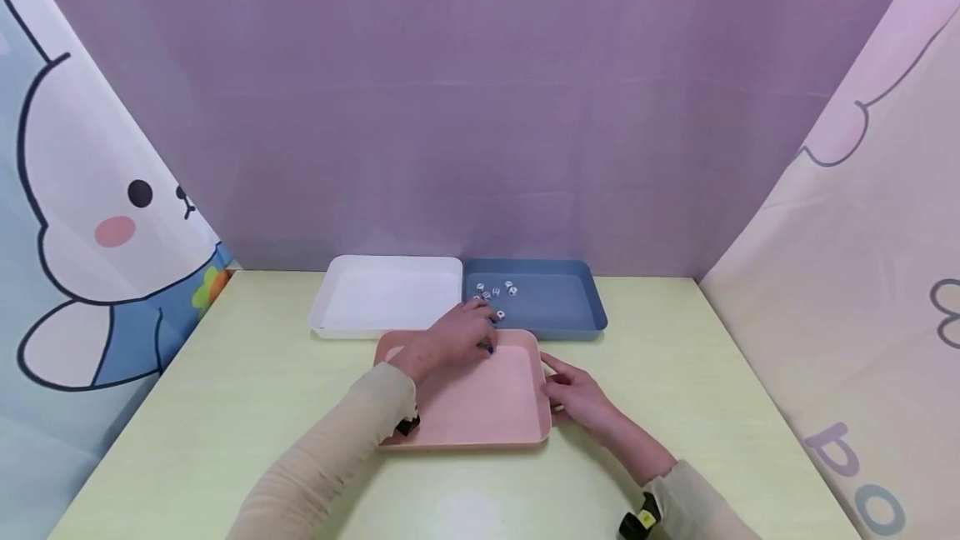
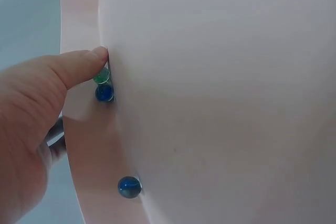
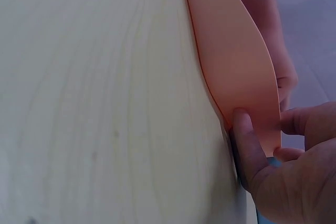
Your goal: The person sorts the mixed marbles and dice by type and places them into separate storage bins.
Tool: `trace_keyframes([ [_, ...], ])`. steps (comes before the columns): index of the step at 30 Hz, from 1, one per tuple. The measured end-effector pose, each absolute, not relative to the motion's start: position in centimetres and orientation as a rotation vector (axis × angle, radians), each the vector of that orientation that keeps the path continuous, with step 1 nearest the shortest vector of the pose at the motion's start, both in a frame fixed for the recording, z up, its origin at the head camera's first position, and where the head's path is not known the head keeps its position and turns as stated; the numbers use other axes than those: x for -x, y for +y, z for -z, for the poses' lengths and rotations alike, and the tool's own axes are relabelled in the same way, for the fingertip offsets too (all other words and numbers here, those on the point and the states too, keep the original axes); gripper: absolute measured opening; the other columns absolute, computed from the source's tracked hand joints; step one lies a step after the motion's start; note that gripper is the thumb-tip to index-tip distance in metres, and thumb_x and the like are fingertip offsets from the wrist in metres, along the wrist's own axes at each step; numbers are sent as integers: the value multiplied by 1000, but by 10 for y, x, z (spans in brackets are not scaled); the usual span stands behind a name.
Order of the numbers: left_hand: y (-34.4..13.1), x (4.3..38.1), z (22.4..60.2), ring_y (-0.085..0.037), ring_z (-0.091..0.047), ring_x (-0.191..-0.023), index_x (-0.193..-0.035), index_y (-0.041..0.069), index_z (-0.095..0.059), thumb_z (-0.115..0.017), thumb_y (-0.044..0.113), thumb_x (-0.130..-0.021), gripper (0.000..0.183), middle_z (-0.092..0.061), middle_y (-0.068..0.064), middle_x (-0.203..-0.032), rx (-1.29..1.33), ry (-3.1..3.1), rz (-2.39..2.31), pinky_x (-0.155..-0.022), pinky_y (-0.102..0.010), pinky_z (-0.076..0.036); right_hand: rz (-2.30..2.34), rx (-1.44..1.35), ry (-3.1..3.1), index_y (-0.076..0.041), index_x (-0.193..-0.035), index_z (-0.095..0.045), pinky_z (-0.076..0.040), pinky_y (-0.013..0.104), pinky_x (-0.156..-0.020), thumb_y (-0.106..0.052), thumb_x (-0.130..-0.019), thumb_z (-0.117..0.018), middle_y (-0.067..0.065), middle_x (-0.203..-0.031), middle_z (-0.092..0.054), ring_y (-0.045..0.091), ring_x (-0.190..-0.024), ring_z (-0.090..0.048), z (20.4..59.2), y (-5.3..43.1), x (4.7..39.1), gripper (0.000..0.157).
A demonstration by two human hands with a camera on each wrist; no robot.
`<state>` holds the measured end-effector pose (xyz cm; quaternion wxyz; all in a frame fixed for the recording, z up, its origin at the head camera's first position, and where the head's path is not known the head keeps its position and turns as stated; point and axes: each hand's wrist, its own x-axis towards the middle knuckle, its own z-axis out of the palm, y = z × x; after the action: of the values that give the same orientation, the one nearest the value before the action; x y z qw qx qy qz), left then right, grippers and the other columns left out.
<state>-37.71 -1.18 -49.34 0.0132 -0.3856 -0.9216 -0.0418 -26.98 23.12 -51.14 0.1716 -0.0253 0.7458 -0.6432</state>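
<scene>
A pink tray (image 1: 487,407) lies on the table, nearest the person. My left hand (image 1: 456,333) grips its far wall, thumb (image 2: 86,66) inside and fingers over the rim. Right beside that thumb sit a green marble (image 2: 101,75) and a blue marble (image 2: 104,93) against the wall. Another blue marble (image 2: 129,187) rests apart from them along the same wall. My right hand (image 1: 581,397) holds the tray's right side; in the right wrist view its thumb (image 3: 247,135) presses the outer wall while other fingers reach over the rim.
Behind the pink tray stand a white tray (image 1: 390,298) and, touching it on the right, a blue-grey tray (image 1: 558,307) holding several small white dice (image 1: 512,291). A purple cloth (image 1: 480,107) hangs behind the table; printed cloths flank both sides.
</scene>
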Motion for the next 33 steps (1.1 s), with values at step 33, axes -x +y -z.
trace_keyframes([
  [33,-48,382,482,-28,-47,-125,-96,11,-77,-78,19,-84,15,-56,-14,-131,1037,-2751,1041,-108,-44,-33,1808,78,2131,-8,-152,-31,-57,42,-65,-6,-98,-51,24,-115,-57,29,-81,-65,505,229,267,58],
])
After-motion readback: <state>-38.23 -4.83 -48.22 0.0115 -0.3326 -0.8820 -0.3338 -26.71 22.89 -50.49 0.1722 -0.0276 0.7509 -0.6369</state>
